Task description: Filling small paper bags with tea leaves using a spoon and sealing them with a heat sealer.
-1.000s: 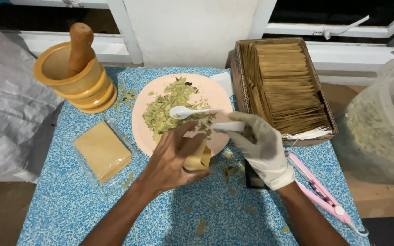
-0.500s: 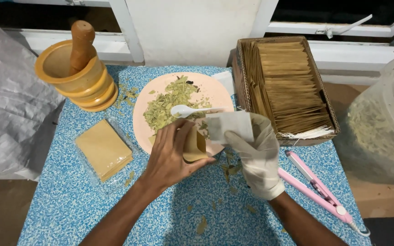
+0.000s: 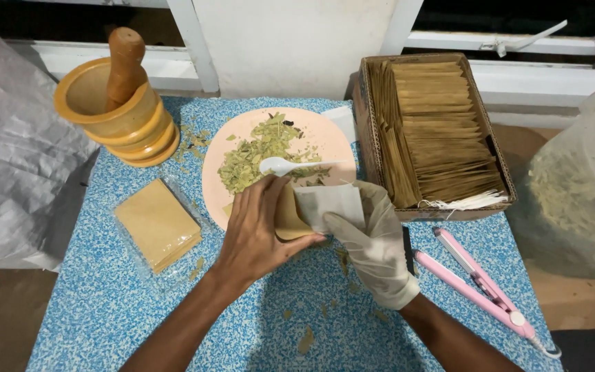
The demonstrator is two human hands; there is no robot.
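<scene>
Beside the pink plate [image 3: 325,141], the left hand [image 3: 256,231] pinches a brown sachet [image 3: 287,219]; the gloved right hand [image 3: 373,241] pinches its white filter bag [image 3: 328,205], not yet fully in.

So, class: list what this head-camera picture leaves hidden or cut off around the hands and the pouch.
- Pouch inside: hidden by the left hand and white paper.
- Right hand fingertips: behind the paper.
- Tub: cut by the right edge.
- Plate near rim: under both hands.

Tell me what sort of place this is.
Likely a small home workbench for packing dried herbs by hand: a plate of crushed leaves, a box of paper sachets, and a wooden mortar by the window.
</scene>
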